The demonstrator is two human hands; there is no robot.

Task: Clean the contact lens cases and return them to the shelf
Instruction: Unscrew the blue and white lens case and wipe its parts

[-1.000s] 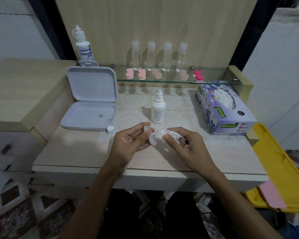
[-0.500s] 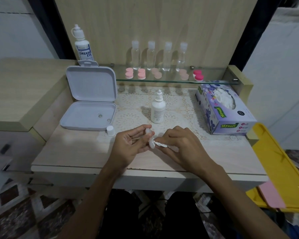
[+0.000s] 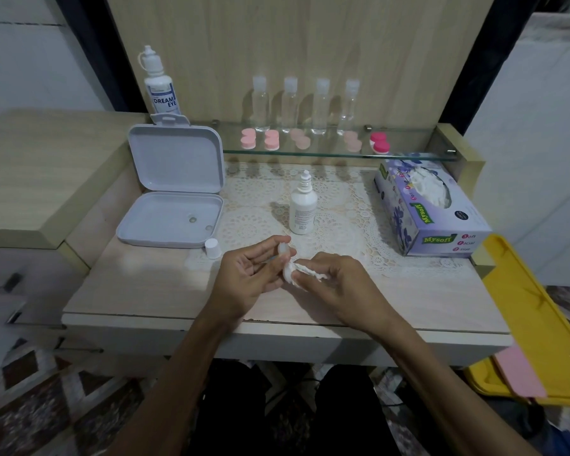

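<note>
Fingers of both hands meet over the front of the table [image 3: 139, 291], and much of what they hold is covered: the left hand [image 3: 244, 281] pinches a small clear lens case [image 3: 285, 258] between thumb and fingertips, only its two pale round cups showing, while the right hand [image 3: 336, 287] grips a crumpled white tissue [image 3: 306, 273] and presses it against the lower cup. Whether the cups carry lids cannot be made out, and most of the tissue is buried under the curled right fingers. Just beyond the grip an uncapped white bottle [image 3: 302, 209] stands upright on a lace mat [image 3: 343, 232]; its small white cap [image 3: 211, 247] sits to the left of the grip, just beside the front edge of an open white box [image 3: 175, 192], whose tray holds two tiny round things too small to identify. To the right of the grip lies a purple tissue box [image 3: 431, 218]. Farther back, on a glass shelf [image 3: 415, 153], are pink lens cases [image 3: 272, 139] in a row, one darker pink pair [image 3: 379, 143] at the right end, with four clear bottles [image 3: 290, 103] behind them. A labelled solution bottle [image 3: 161, 87] stands behind the box lid, its lower part hidden. A yellow tray [image 3: 533, 311] at the far right is cut off by the frame edge.
</note>
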